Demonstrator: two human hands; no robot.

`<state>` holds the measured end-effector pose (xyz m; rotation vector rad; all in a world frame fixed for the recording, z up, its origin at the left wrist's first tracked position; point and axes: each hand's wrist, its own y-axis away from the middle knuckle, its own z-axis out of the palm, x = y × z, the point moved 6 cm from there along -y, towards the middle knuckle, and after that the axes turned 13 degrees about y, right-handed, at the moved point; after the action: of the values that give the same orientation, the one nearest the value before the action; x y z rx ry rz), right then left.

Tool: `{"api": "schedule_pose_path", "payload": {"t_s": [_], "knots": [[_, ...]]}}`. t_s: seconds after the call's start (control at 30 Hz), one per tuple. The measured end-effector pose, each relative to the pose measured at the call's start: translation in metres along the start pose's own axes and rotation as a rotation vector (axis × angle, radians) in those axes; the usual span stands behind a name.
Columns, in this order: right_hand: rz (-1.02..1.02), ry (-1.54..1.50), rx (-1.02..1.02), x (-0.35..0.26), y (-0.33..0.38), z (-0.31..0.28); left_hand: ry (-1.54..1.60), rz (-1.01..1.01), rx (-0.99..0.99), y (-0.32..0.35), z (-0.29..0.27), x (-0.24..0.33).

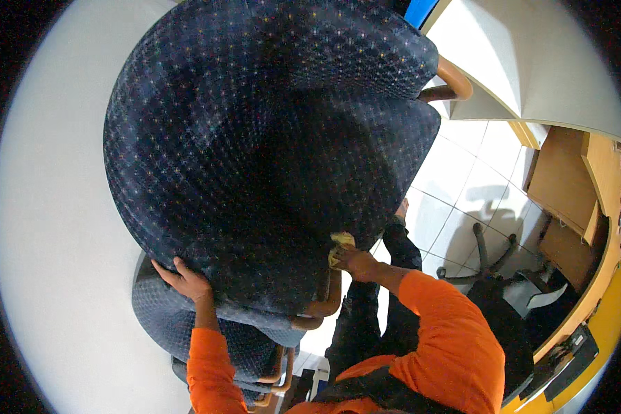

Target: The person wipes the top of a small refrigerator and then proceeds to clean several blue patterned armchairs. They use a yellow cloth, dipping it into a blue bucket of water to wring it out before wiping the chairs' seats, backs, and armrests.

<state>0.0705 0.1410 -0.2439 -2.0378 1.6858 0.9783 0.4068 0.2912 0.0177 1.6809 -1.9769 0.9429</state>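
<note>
A large chair [255, 131] fills the middle of the view, covered in dark blue fabric with small light dots. Its orange-brown frame [454, 79] shows at the upper right. My left hand [188, 281] lies on the chair's lower left edge, fingers spread and holding nothing. In my right hand [357, 265] is a crumpled yellow cloth [341, 241], pressed to the fabric near the chair's lower right edge. The fingers close round the cloth, and part of it is hidden.
More dark upholstered chairs [169, 303] are stacked beneath, their brownish frames [286, 369] sticking out. A pale wall [55, 207] stands at the left. White floor tiles [445, 165], a swivel chair base [483, 255] and wooden furniture [562, 179] are on the right.
</note>
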Motion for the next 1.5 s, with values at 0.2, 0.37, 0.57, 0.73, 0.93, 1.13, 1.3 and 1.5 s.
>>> {"api": "schedule_pose_path", "payload": {"t_s": [0.2,0.37,0.57,0.73,0.93,1.13,1.3,1.5], "knots": [[0.838,-0.137,0.861,0.176,0.020,-0.170,0.035,-0.006,-0.004,0.001,0.000,-0.005],[1.074,0.485,0.602,0.241,-0.048,-0.192,0.020,-0.002,-0.002,0.001,0.001,-0.004],[0.435,0.472,0.159,0.119,-0.021,-0.079,0.017,-0.014,0.032,0.001,-0.001,0.001],[0.889,-0.345,0.752,0.125,0.068,-0.177,0.019,0.025,-0.022,0.001,0.000,0.000],[0.779,0.066,1.621,0.153,0.124,-0.397,-0.075,0.019,0.013,0.000,-0.003,-0.003],[0.760,0.411,1.232,0.205,0.070,-0.446,-0.158,-0.024,0.022,0.003,0.001,0.004],[0.598,0.572,1.508,0.222,0.081,-0.430,-0.199,-0.036,0.002,-0.001,-0.001,-0.001],[0.558,0.573,1.626,0.234,0.084,-0.409,-0.290,-0.047,-0.004,-0.006,-0.009,-0.015]]}}
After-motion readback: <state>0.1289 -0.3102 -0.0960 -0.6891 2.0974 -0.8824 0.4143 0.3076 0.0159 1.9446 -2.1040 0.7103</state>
